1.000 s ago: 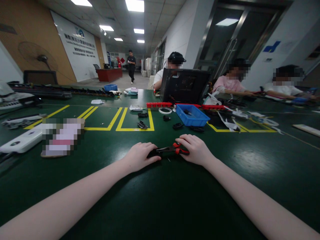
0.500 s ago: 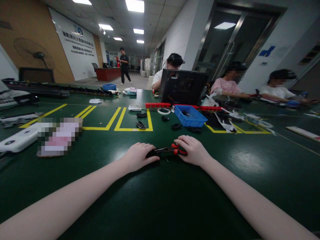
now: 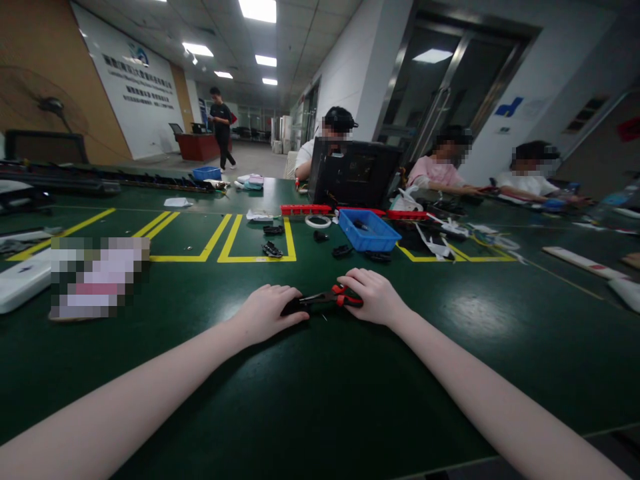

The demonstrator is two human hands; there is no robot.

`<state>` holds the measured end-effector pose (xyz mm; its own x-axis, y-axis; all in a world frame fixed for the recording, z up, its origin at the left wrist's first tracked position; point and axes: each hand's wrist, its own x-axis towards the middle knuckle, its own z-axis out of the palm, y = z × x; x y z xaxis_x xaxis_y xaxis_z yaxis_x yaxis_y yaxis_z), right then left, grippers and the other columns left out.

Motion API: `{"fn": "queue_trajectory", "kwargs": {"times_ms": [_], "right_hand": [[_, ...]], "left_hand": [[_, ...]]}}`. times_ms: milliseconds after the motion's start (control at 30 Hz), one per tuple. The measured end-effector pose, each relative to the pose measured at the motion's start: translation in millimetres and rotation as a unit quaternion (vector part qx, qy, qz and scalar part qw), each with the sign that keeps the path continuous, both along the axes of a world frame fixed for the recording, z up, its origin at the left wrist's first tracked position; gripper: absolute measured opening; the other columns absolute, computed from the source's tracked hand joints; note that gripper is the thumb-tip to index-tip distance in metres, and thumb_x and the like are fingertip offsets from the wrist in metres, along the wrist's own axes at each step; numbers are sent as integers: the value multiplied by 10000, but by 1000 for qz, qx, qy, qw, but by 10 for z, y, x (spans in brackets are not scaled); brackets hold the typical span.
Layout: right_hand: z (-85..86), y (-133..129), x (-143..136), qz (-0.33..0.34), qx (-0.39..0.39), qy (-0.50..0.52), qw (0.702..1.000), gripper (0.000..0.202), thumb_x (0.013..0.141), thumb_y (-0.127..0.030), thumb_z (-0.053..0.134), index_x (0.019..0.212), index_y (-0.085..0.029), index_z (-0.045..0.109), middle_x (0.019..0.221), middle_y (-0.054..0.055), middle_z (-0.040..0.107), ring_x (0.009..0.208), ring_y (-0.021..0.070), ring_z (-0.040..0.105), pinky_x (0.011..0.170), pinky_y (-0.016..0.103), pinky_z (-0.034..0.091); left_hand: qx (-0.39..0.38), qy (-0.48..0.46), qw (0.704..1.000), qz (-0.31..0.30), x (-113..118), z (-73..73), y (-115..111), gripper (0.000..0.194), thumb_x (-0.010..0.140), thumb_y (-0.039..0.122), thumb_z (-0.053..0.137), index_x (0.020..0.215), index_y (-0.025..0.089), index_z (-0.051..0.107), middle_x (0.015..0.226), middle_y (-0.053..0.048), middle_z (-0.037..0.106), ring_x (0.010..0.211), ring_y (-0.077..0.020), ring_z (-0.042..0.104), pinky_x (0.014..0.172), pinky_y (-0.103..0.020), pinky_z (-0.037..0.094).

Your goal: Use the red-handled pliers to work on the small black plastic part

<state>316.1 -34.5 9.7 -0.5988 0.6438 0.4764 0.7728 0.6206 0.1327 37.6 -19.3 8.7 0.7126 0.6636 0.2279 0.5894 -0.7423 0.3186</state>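
Note:
My right hand (image 3: 374, 295) is closed around the red and black handles of a pair of long-nose pliers (image 3: 345, 298). The jaws point left and meet a small black part (image 3: 291, 307), which my left hand (image 3: 270, 310) grips from its left side, mostly covering it. Whether the jaws are clamped on the part or only touch it, I cannot tell. On the green table just below the pliers lies a thin, pale sliver (image 3: 325, 318). Beyond my hands, more black parts (image 3: 273, 249) rest in and near a yellow-taped square.
A blue bin (image 3: 370, 233) holds a dark item, with black pieces around it. Behind it stand red strips (image 3: 306, 209), a tape roll (image 3: 318, 221) and a big black case (image 3: 353, 172). A white device (image 3: 25, 283) lies at left. Several people are across the table and beyond.
The view has swung slightly to the right, so everything appears shifted left. The person in the background has moved. My hands keep their hold on the pliers and the black part.

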Motion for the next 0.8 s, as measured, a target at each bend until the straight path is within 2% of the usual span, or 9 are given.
{"fn": "queue_trajectory", "kwargs": {"times_ms": [167, 500, 700, 800], "right_hand": [[-7, 15, 13, 3, -22, 7, 1000, 354, 764, -237, 621, 1109, -160, 596, 1014, 115, 635, 862, 242, 615, 746, 361, 508], [-8, 24, 25, 1, -27, -2, 1000, 409, 775, -240, 608, 1170, -139, 566, 1022, 129, 624, 884, 257, 605, 756, 375, 511], [7, 13, 4, -14, -13, -12, 1000, 292, 773, -238, 607, 1047, -138, 591, 972, 132, 628, 851, 260, 582, 737, 382, 487], [10, 12, -1, -15, -10, -12, 1000, 298, 759, -233, 619, 1043, -146, 592, 962, 125, 627, 851, 261, 579, 727, 376, 474]], "left_hand": [[0, -15, 1000, -1, -13, -56, 27, 346, 917, 414, 590, 1199, 218, 562, 1108, -45, 660, 940, -228, 653, 828, -355, 502], [9, -21, 1000, -12, -21, -32, 12, 356, 928, 369, 592, 1238, 204, 533, 1102, -46, 627, 951, -221, 637, 818, -342, 509], [15, -15, 1000, -18, -25, -33, 23, 340, 960, 416, 529, 1227, 206, 548, 1059, -49, 616, 897, -209, 636, 776, -324, 502], [21, -9, 999, -24, -23, -33, 24, 325, 970, 419, 508, 1205, 204, 567, 1032, -48, 616, 888, -207, 633, 782, -326, 499]]}}
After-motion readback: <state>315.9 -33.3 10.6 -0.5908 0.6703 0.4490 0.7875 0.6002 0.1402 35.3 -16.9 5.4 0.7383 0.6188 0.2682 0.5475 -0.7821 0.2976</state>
